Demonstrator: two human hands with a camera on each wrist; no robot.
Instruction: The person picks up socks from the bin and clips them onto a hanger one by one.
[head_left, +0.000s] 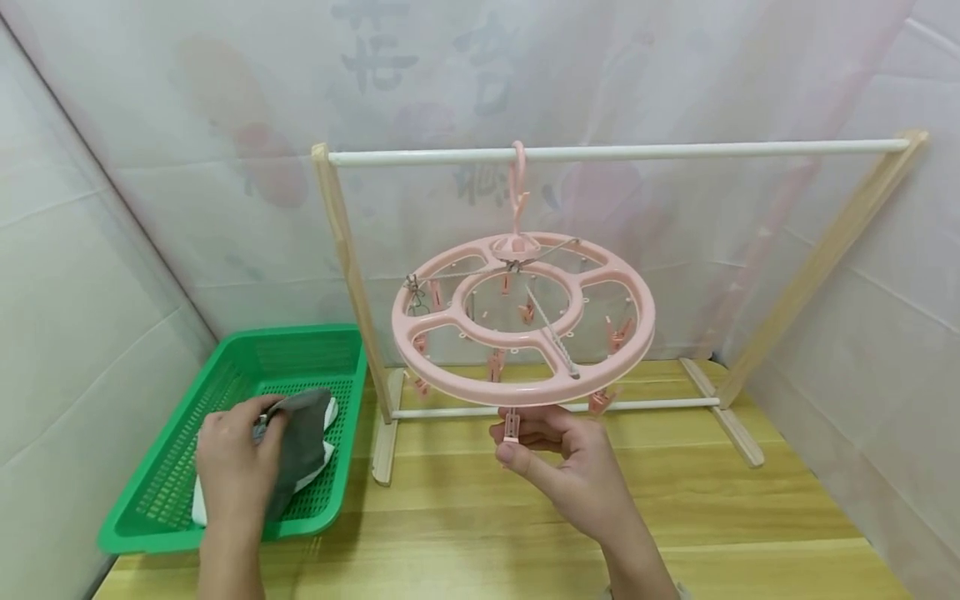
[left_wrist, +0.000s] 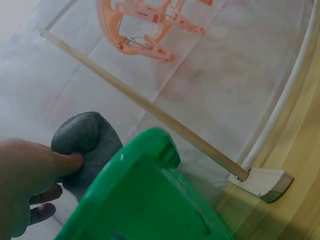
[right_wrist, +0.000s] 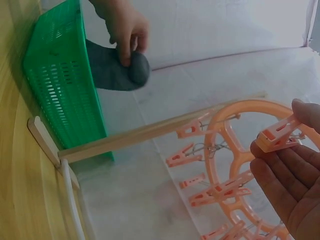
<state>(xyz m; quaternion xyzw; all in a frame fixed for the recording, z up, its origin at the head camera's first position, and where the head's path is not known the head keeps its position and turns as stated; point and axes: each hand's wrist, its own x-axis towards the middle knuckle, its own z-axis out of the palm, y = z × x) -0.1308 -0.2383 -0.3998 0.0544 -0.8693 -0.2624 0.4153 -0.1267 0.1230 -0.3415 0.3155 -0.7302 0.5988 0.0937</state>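
My left hand (head_left: 236, 458) pinches a dark grey sock (head_left: 303, 442) between thumb and fingers, lifting its rounded end above the green basket (head_left: 300, 527). In the right wrist view, the sock's other end passes behind the basket rim. My right hand (head_left: 577, 467) holds a pink clothespin (head_left: 512, 427) between thumb and fingers, under the front edge of the round pink clip hanger (head_left: 517, 392). The right wrist view shows this clothespin (right_wrist: 277, 135) close up, with the palm turned toward the camera.
A white rod (head_left: 675, 152) on wooden posts (head_left: 817, 275) carries the hanger by its hook (head_left: 517, 175). Several other clothespins dangle from the ring. White cloth (head_left: 330, 412) lies in the basket beneath the sock. Pale curtains enclose the wooden table (head_left: 735, 517).
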